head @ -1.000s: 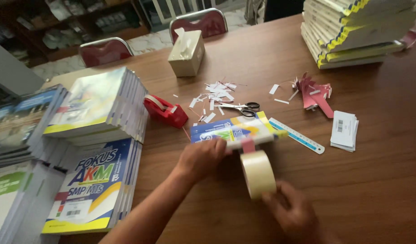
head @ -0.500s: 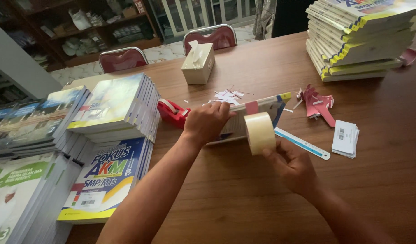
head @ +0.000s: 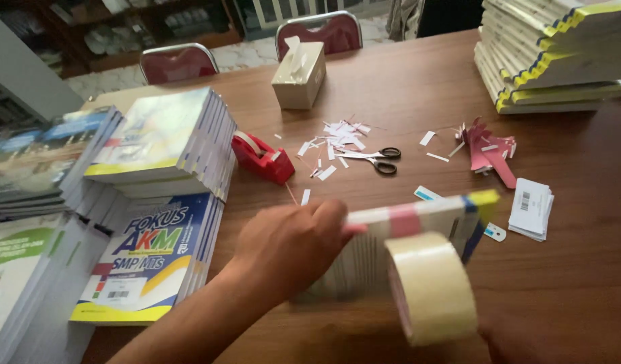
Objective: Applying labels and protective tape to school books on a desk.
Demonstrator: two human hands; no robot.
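Observation:
My left hand [head: 290,246] grips the left end of a thick book [head: 418,229] that stands on edge on the wooden table [head: 405,94], its spine up with a pink label on it. My right hand [head: 519,340], only partly visible at the bottom edge, holds a wide roll of clear packing tape [head: 431,290] in front of the book's right half. The tape roll hides part of the book's lower side.
Stacks of books [head: 169,145] lie at the left, another tall stack [head: 553,54] at the far right. A red tape dispenser [head: 262,158], scissors [head: 374,158], paper scraps [head: 337,138], a tissue box [head: 298,74], red paper pieces [head: 491,148] and a pile of white labels [head: 531,209] lie around.
The book has been turned up onto its edge and brought nearer to me. The tape roll has come down and closer, now in front of the book.

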